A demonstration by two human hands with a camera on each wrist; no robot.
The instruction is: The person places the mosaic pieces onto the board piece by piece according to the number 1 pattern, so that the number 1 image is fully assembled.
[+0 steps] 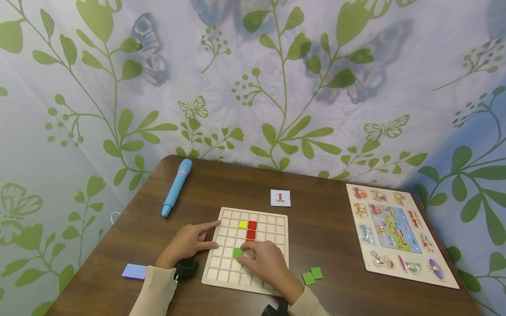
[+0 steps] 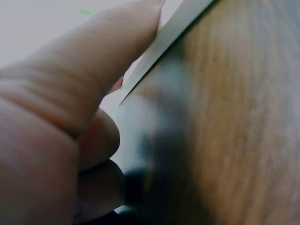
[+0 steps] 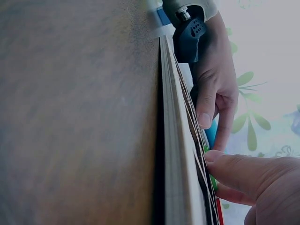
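Note:
A light wooden grid board [image 1: 215, 275] lies on the table. On it stand a yellow triangle tile [image 1: 243, 224] and a column of red square tiles [image 1: 251, 234], its lower end partly hidden by fingers. My right hand [image 1: 268, 262] reaches over the board from the near side. Its thumb and index finger pinch a green square tile [image 1: 237, 253] at the grid, left of the red column's foot; the right wrist view shows green [image 3: 213, 182] between these fingertips. My left hand [image 1: 187, 241] touches the board's left edge with straight index finger and thumb, the other fingers folded.
Two green square tiles [image 1: 312, 276] lie right of the board. A small pattern card [image 1: 280, 198] is behind it. A blue toy microphone [image 1: 176, 188] lies back left, a blue block [image 1: 134, 271] by the left sleeve, and a picture puzzle [image 1: 403, 237] far right. A patterned curtain [image 1: 253, 87] borders the table.

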